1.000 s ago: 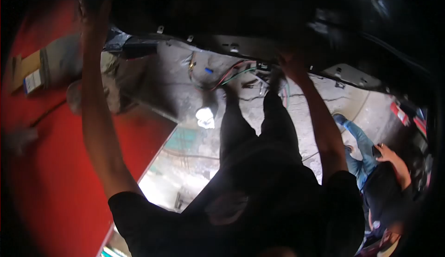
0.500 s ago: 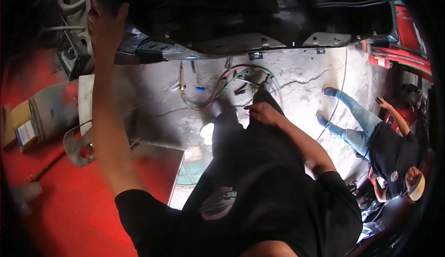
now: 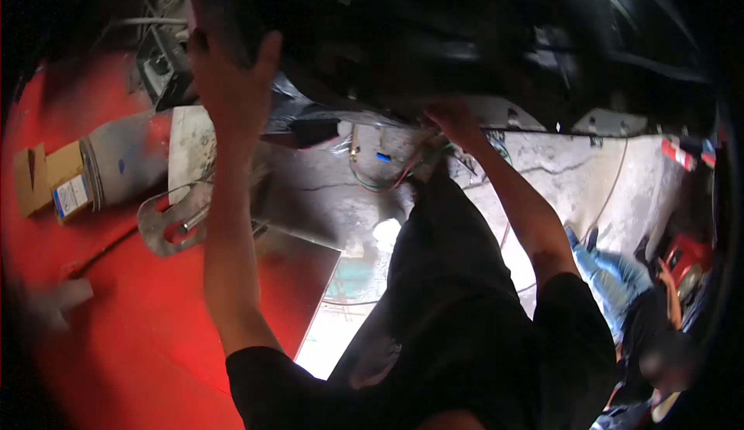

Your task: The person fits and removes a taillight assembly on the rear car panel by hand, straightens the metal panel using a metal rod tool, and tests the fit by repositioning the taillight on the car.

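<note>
A large dark panel with small clips along its lower edge (image 3: 434, 50) fills the top of the view. My left hand (image 3: 236, 89) lies against the panel's left end, its thumb and fingers spread. At the panel's lower edge is my right hand (image 3: 453, 120), with its fingers bent together; anything between them is too dark and small to make out. Red and green hoses (image 3: 380, 188) lie on the floor below the panel, beside a small blue item (image 3: 383, 157).
On a red surface (image 3: 139, 314) at the left are an open cardboard box (image 3: 66, 182), a roll (image 3: 128, 158) and a metal bracket (image 3: 163, 232). Another person in jeans (image 3: 616, 279) is at the lower right. A red machine (image 3: 686, 255) stands behind that person.
My right hand has gone up from near my legs to the panel's lower edge. In the view, my left hand and the panel's left end sit farther right and lower.
</note>
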A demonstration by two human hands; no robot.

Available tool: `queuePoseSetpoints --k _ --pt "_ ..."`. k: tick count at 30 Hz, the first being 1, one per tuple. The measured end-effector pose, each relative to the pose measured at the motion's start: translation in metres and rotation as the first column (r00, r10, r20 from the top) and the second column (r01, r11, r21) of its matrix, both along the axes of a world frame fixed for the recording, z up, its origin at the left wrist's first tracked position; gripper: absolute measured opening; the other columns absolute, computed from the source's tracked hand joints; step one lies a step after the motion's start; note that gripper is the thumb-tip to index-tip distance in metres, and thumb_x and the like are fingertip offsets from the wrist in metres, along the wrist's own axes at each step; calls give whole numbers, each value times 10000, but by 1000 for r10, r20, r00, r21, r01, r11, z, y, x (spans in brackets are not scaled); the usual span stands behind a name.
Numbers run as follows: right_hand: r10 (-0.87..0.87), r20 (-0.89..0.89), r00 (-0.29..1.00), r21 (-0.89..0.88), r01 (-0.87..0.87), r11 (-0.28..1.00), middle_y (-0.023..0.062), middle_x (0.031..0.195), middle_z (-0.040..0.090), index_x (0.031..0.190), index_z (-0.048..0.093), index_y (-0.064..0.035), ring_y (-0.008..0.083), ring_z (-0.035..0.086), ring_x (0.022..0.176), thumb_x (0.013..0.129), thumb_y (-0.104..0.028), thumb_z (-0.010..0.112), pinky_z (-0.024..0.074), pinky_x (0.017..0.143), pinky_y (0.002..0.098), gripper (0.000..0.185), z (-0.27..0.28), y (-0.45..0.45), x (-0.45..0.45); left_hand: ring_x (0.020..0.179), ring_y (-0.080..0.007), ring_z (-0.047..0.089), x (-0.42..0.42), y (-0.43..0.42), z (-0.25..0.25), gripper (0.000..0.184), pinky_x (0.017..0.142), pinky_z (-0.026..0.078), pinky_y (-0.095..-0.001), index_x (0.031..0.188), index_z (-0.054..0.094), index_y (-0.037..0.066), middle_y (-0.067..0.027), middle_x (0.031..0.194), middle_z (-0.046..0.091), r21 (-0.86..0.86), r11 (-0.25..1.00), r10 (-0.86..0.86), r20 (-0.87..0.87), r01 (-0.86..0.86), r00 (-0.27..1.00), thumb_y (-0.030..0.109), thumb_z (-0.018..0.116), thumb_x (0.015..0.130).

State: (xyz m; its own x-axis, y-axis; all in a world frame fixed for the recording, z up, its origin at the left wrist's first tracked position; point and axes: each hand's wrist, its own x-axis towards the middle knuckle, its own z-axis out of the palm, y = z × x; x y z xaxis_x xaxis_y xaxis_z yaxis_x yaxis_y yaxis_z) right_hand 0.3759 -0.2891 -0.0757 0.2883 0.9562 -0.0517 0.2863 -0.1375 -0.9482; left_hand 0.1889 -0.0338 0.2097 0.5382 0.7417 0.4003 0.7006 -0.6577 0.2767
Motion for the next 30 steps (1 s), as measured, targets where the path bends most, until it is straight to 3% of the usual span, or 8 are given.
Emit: queuePoseSetpoints --k 2,4,5,9,11,17,26,30 --pt "25 348 937 84 -58 995 100 934 667 1113 610 -16 168 635 767 902 -171 523 512 700 286 275 -55 76 12 1240 -377 393 -3 7 -4 746 1051 295 -412 1361 397 41 -249 1321 397 -10 998 -54 63 55 997 393 695 775" --pt "-79 735 674 162 -61 985 131 1026 657 1117 600 -14 207 644 853 902 -191 518 514 758 318 290 -100 147 8 1271 -358 361 -4 8 -3 745 1065 275 -400 1360 398 47 -248 1336 388 -27 999 -37 22 38 999 363 710 763" --pt "-105 790 605 167 -47 985 133 1028 655 1119 598 -14 209 642 858 901 -191 519 511 762 320 292 -106 183 9 1287 -349 346 -6 6 -4 745 1072 265 -395 1360 398 49 -248 1344 383 -40 999 -27 -4 27 1000 348 718 757" --pt "-37 821 570 48 -5 999 138 1039 646 1127 593 -16 220 631 877 897 -193 522 500 781 330 299 -101 282 22 1309 -407 284 -6 4 -7 774 1072 249 -472 1363 411 122 -281 1384 300 -179 981 88 101 -69 991 355 747 706" --pt "24 823 568 -27 -5 1000 140 1044 642 1131 590 -17 225 625 886 895 -194 524 494 790 335 302 -106 304 24 1318 -474 242 -3 -1 5 805 1073 220 -532 1373 402 162 -337 1401 233 -121 980 163 12 -161 986 391 751 684" --pt "97 840 534 -100 -22 995 148 1060 629 1142 581 -19 240 609 914 889 -196 528 476 819 350 313 -101 319 39 1326 -503 203 -13 3 14 781 1083 168 -576 1374 392 154 -354 1399 195 -252 961 134 55 -116 990 362 732 702" --pt "49 830 556 -29 -45 999 159 1084 609 1160 568 -22 263 585 956 881 -200 535 450 861 373 332 -97 309 58 1335 -437 226 -10 1 9 781 1096 173 -541 1343 434 167 -302 1413 231 -188 966 182 15 -175 983 375 752 660" --pt "-35 779 626 80 -43 996 164 1095 600 1167 562 -24 273 574 975 877 -202 538 438 880 383 342 -80 299 52 1285 -434 305 -3 0 2 766 1080 212 -534 1319 463 194 -274 1396 276 -153 974 184 114 -165 976 389 756 639"
